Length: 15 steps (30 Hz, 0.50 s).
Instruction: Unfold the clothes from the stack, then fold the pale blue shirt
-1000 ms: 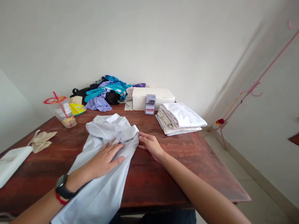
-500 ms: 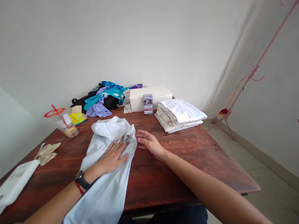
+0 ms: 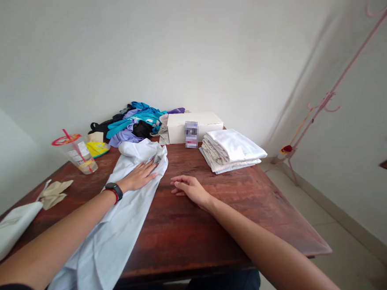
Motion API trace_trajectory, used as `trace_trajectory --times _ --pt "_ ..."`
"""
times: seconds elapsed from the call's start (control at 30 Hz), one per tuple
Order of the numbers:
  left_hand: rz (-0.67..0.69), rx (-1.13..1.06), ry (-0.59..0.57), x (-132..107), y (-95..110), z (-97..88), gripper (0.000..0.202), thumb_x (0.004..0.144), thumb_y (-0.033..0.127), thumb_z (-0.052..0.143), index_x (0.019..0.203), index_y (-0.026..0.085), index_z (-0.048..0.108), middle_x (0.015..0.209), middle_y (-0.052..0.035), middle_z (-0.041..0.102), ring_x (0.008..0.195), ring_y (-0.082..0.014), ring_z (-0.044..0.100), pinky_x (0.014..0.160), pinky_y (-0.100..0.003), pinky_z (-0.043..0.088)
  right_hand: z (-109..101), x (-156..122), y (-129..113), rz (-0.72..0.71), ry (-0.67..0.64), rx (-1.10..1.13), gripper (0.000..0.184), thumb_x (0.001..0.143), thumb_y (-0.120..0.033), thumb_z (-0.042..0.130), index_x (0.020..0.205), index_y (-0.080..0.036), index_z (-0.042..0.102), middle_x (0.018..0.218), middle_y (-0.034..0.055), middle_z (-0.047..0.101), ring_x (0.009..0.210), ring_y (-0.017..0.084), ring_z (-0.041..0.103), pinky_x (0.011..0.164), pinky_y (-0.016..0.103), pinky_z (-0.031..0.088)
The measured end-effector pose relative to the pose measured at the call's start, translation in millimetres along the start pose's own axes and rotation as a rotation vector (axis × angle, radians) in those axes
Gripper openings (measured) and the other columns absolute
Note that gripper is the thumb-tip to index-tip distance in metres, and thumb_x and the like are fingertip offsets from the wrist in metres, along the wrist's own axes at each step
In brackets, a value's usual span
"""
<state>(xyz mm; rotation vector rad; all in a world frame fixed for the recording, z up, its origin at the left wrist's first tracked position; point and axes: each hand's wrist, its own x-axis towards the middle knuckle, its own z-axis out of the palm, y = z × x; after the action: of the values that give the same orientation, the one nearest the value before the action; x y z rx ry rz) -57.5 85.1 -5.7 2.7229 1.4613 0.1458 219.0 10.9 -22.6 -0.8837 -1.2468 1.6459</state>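
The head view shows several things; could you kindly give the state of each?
Pale garment, laid lengthwise, wrinkled
Left hand, spread flat on garment
Right hand, loosely curled, off garment
Folded clothes, neatly stacked
Clothes pile, crumpled
White box, closed
Plastic cup, straw inserted
Brown napkin, crumpled
White device, lying flat; power unclear

The left arm is slanting forward and inward, its hand lying palm down with fingers extending and thumb pointing inward. The right arm is angling inward from the opposite side, the right hand sitting apart, its fingers curving loosely, thumb bending beneath them.
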Motion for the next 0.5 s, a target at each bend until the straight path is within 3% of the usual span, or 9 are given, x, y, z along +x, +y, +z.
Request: trace_trajectory --times 0.2,0.5 --pt "-0.053 -0.087 0.095 27.7 -7.4 -2.9 0.064 0.107 0.049 0.035 0.149 0.001 0.045 0.160 -0.0219 0.038 0.151 -0.0288 0.032 0.124 -0.047 0.020 -1.9 -1.5 -0.9 0.013 -0.015 -0.050 0.039 0.076 -0.046 0.079 0.103 -0.018 0.073 0.102 0.0069 0.074 0.077 0.016 0.072 0.076 0.031 0.057" --pt "-0.172 -0.222 0.318 49.8 -20.7 -4.8 0.050 0.102 0.040 0.046 0.127 -0.002 0.057 0.149 -0.0228 0.053 0.136 -0.0205 0.051 0.119 -0.042 0.026 -1.8 -3.8 -3.7 0.042 0.005 -0.031 0.043 0.076 -0.044 0.079 0.109 -0.019 0.067 0.098 0.0047 0.072 0.076 0.014 0.072 0.074 0.029 0.058"
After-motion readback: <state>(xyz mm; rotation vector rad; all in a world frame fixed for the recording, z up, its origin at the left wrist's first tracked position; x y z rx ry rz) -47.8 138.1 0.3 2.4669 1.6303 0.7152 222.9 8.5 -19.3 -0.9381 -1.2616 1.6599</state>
